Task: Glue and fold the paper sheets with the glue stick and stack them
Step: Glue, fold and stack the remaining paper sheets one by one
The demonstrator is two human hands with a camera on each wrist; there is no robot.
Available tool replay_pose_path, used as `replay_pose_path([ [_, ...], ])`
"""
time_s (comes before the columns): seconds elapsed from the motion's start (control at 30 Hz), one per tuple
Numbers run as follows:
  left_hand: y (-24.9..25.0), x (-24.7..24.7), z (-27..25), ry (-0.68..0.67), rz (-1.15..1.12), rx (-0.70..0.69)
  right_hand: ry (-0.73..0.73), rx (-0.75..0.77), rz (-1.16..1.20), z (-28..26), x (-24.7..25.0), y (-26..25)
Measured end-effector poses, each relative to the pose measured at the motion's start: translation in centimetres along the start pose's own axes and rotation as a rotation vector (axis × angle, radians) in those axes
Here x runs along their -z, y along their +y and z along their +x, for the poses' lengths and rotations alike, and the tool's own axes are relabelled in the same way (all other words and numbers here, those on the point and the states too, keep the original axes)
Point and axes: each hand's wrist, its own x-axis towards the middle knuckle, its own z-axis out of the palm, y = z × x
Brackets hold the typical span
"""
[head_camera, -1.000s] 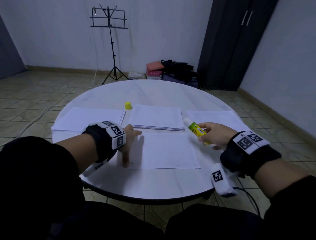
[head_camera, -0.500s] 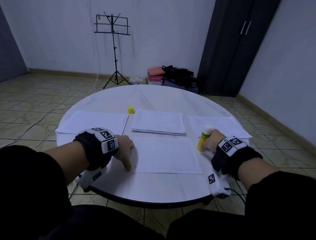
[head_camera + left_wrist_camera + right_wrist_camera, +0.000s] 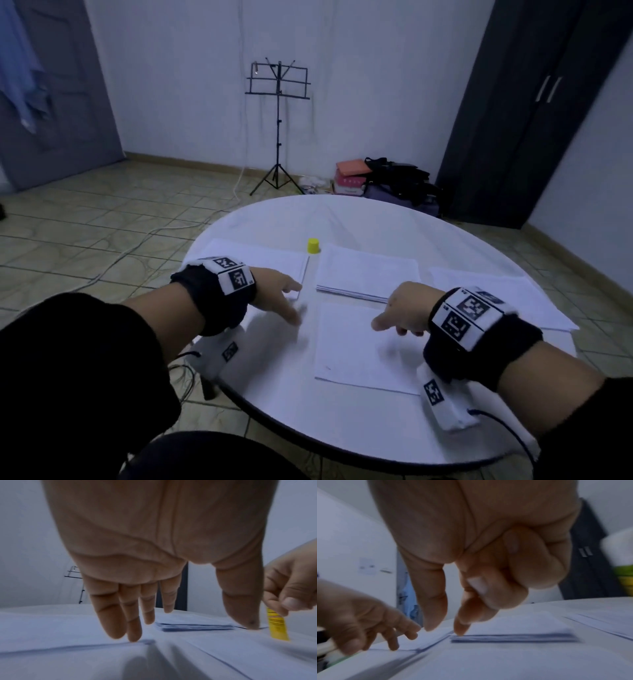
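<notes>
White and round, the bench (image 3: 342,219) carries everything, and the single paper sheet (image 3: 346,353) lying at its near middle serves as the landmark. Behind that sheet sits a neat stack of sheets (image 3: 368,272); behind and to its left lies a second pile (image 3: 257,257), and to its right a third spread of paper (image 3: 513,294).

The left forearm reaches in from the near left, a black strap with printed markers round the wrist. The left hand (image 3: 277,296) hovers palm down just left of the sheet, over the near corner of the left pile. Its fingers (image 3: 118,615) hang straight and slightly spread, tips pointing down at the paper, thumb apart, holding nothing.

The right forearm comes in from the near right, strapped the same way. The right hand (image 3: 404,310) is over the sheet's far right part, knuckles up. Its fingers are curled round the glue stick (image 3: 278,626), which the left wrist view shows as a yellow tube pointing down at the sheet; the thumb and forefinger (image 3: 462,619) reach down close to the paper, though the blur hides whether they touch it.

A small yellow cap (image 3: 313,246) stands upright behind the sheet, between the left pile and the stack.
</notes>
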Motion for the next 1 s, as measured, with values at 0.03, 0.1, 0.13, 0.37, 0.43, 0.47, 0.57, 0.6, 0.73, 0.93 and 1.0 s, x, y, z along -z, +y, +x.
replay_pose_path([
  [0.03,-1.1,0.5,0.2,0.01,0.011,0.032,0.001,0.029,-0.024,0.8,0.1,-1.4],
  [0.1,-3.7,1.6,1.0,0.036,0.042,0.118,0.018,0.068,-0.094,3.2,0.2,-4.5],
  [0.13,-4.8,1.9,1.4,0.051,0.064,0.163,0.024,0.083,-0.139,4.2,0.1,-5.6],
  [0.37,-11.9,2.6,5.1,0.045,0.21,0.343,0.064,0.179,-0.265,11.1,-0.2,-12.9],
  [0.43,-12.9,2.6,6.1,0.019,0.231,0.332,0.048,0.174,-0.33,14.1,-0.9,-14.6],
  [0.47,-13.0,2.8,6.4,0.018,0.239,0.325,0.041,0.185,-0.326,15.3,-1.1,-15.3],
  [0.57,-13.1,3.3,7.0,0.027,0.255,0.3,0.058,0.235,-0.377,16.3,-1.2,-16.8],
  [0.6,-13.4,3.4,7.2,0.03,0.241,0.302,0.076,0.233,-0.408,16.3,-1.1,-17.1],
  [0.73,-14.5,3.3,8.1,0.059,0.204,0.307,0.064,0.23,-0.49,17.1,-0.5,-17.1],
  [0.93,-14.7,3.9,9.4,0.043,0.202,0.37,-0.015,0.274,-0.521,17.5,0.1,-17.3],
  [1.0,-14.8,4.1,9.8,0.04,0.202,0.377,-0.02,0.268,-0.511,17.6,0.0,-17.1],
])
